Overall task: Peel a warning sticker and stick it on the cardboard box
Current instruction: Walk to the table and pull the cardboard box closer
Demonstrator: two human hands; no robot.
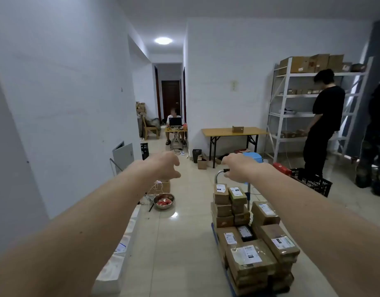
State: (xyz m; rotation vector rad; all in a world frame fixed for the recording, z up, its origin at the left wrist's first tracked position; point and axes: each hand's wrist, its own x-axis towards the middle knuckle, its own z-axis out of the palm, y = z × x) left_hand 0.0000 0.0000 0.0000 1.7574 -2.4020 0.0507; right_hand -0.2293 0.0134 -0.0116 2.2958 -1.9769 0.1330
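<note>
Both arms reach forward, the left hand (166,166) and right hand (236,168) loosely curled around nothing, no warning sticker in sight, while the taped cardboard boxes (251,260) stacked near right look stiff and light, their flat tops best for pressing a flimsy label

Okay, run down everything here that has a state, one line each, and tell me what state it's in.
left hand: empty, fingers curled, raised in the air
right hand: empty, raised over the cart handle
cart: loaded with stacked cardboard boxes, sealed and labelled
metal bowl: on the floor, holding something red
ceiling light: on
</note>
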